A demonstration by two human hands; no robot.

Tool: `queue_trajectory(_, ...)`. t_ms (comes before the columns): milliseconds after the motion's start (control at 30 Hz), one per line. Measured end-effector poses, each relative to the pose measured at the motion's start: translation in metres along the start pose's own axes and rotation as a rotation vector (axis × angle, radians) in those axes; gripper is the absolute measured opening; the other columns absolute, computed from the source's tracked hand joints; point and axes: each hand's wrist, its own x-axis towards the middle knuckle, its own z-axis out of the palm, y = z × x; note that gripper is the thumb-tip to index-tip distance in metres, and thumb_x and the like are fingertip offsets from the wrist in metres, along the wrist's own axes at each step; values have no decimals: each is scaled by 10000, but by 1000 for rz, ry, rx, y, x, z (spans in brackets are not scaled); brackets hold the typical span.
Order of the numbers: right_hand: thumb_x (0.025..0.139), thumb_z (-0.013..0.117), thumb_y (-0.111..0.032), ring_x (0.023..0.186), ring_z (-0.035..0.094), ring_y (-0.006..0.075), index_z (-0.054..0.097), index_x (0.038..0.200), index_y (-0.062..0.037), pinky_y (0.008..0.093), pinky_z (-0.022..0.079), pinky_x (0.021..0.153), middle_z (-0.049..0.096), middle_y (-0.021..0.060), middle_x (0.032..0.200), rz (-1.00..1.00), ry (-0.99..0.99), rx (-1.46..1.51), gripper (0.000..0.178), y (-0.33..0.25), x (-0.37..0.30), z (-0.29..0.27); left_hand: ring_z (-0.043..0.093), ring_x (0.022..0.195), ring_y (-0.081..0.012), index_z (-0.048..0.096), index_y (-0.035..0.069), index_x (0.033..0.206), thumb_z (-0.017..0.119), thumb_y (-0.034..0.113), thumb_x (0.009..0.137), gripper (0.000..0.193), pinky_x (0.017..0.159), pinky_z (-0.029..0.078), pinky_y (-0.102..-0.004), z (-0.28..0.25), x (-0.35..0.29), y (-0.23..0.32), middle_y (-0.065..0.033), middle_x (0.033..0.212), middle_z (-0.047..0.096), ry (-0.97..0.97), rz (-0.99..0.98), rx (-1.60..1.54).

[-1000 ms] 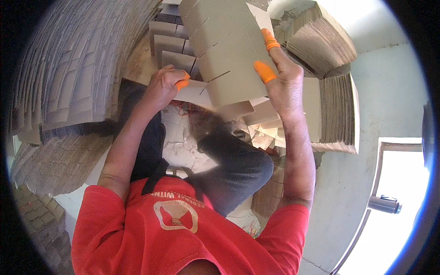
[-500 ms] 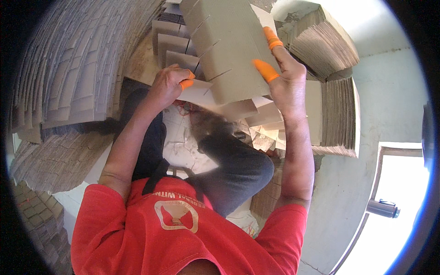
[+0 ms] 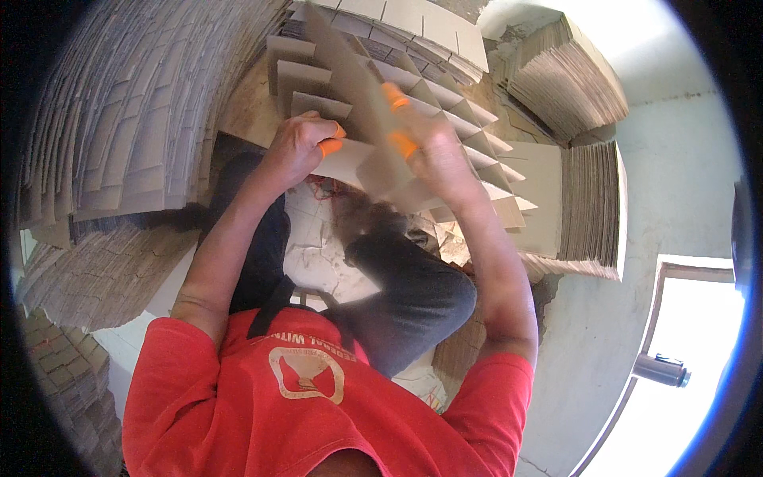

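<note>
A slotted cardboard strip [image 3: 346,75], smeared by motion, stands nearly on edge in my right hand [image 3: 435,155]. Orange covers sit on that hand's thumb and a finger. Beneath and beyond the strip is a cardboard divider grid [image 3: 473,131] made of crossed pieces. My left hand [image 3: 300,149], also with orange fingertip covers, pinches the near left piece [image 3: 346,164] of the grid between thumb and finger. The strip hides part of the grid's middle, so I cannot tell whether its slots meet the crosspieces.
Tall stacks of cardboard pieces [image 3: 143,111] rise at the left. More cardboard stacks [image 3: 568,79] lean by the wall at the right, and flat slotted strips [image 3: 413,24] lie beyond the grid. My bent legs [image 3: 413,294] are below the grid. A bright doorway [image 3: 683,342] is at the lower right.
My right hand has swung left and turned the strip from broad side up to nearly on edge, uncovering the grid and the strips behind. My left hand has stayed almost in place.
</note>
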Motion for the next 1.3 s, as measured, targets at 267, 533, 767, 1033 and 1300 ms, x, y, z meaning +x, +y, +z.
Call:
queue_trajectory(267,717,734,-81,824,663,389,506,1377,-52,419,535,728,686,196,851,157,-363,-317,698,-8,1,26,634,879,-315,672,12,968,701,44,758,215,748,509,-416,3,2,-6,-142,890,666,4,45,109)
queue_trajectory(533,873,665,-497,839,666,383,540,1204,11,478,513,738,689,201,845,272,371,-642,619,104,3,-21,417,1332,-355,467,67,1418,783,65,701,783,1087,379,-462,4,13,13,-138,1406,506,41,160,302)
queue_trajectory(767,900,606,-557,762,666,383,539,1204,47,489,515,745,673,232,787,506,144,-261,679,117,-32,-29,244,1455,-343,291,131,1524,783,105,732,933,1172,259,-483,22,69,-11,-103,1512,391,-107,195,366)
queue_trajectory(1033,848,713,-208,653,634,397,597,1186,-36,464,503,597,640,210,692,349,81,-469,396,96,-80,27,556,1135,-287,526,183,1375,582,265,952,434,997,459,-416,39,144,-8,-141,1248,584,-511,-556,-446)
queue_trajectory(1300,887,649,-58,1174,579,326,407,1473,-91,453,471,950,537,165,1387,355,968,-799,635,10,-71,-42,592,668,-216,634,68,739,602,183,902,201,598,540,-308,-49,235,186,-99,706,587,-554,648,652)
